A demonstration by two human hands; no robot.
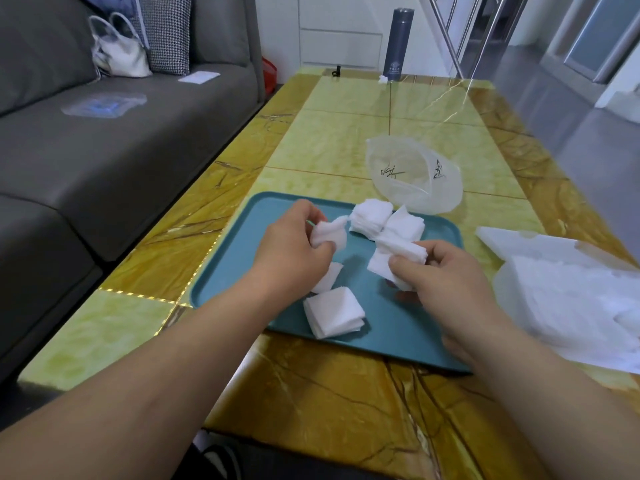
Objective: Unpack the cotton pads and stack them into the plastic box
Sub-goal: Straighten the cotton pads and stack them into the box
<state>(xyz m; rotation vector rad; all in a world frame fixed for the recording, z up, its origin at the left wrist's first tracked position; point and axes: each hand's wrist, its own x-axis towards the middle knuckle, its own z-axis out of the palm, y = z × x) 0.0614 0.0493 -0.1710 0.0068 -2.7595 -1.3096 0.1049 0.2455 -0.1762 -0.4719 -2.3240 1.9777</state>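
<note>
Teal tray (228, 271) lies across the yellow marble table (311, 393) at lower centre; nearest on it sits a squared stack of cotton pads (334, 317); just above, my left hand (294, 251) curls round a small wad of pads (330, 232), and my right hand (446, 271) pinches a thicker bundle (398, 258) between thumb and fingers; a loose heap (372, 216) rests at the tray's far edge; the opened white pack (568, 296) lies at right; beyond the tray stands a translucent plastic container (414, 174); a dark flask (398, 43) stands at top.
</note>
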